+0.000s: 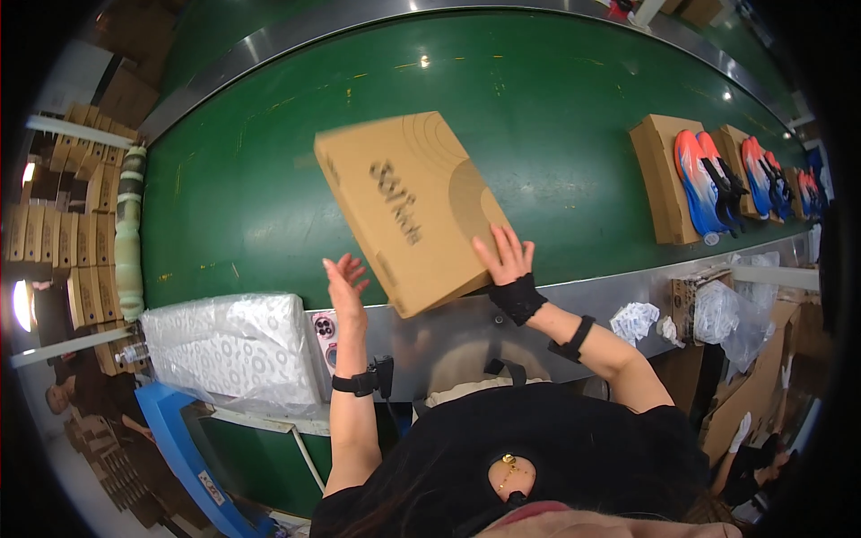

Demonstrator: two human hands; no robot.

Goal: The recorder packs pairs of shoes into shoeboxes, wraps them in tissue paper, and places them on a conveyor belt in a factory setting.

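A closed brown cardboard shoe box (408,211) lies askew over the green conveyor belt, its near corner reaching the metal edge. Dark print and curved lines mark its lid, and its far left end is blurred. My right hand (508,257) rests spread fingers on the box's near right corner, a black wrap around the wrist. To the left of the box, my left hand (347,289) is raised and open, with nothing in it and a small gap to the cardboard. A black strap with a small device (363,381) circles my left wrist.
Boxes (665,184) with blue and orange shoes (704,179) line the belt's right side. Patterned paper in clear plastic (233,350) and a phone (325,334) lie at near left. Crumpled packets (634,321) sit on the metal edge (574,309). Stacked boxes (54,235) stand beyond the roller.
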